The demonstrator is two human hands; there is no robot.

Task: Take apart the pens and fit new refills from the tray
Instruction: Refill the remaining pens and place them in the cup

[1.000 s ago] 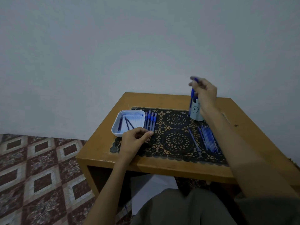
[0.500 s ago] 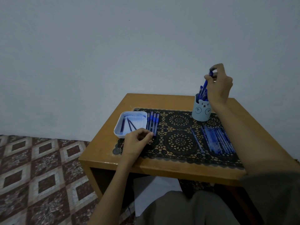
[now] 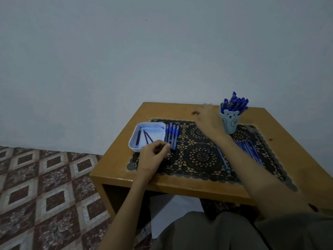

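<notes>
A pale blue tray [image 3: 132,141] at the mat's left holds dark refills [image 3: 146,138] and several clear tubes. Beside it lies a row of blue pens [image 3: 172,134]. My left hand [image 3: 155,155] rests on the mat with its fingers loosely curled, the fingertips by the near ends of those pens; nothing shows in it. A bear-faced cup [image 3: 229,123] at the back right is full of blue pens [image 3: 234,101]. My right hand [image 3: 207,120], blurred, hovers left of the cup with fingers spread and nothing in it.
A black lace mat [image 3: 201,157] covers the small wooden table [image 3: 180,184]. Several blue pen parts [image 3: 249,152] lie at the right, partly under my forearm, and a single one [image 3: 222,157] lies mid-mat. White paper [image 3: 173,212] lies on the floor below.
My right hand let go of the blue pen at the cup and swung left, away from it. My left hand stayed put. The camera view shifted left.
</notes>
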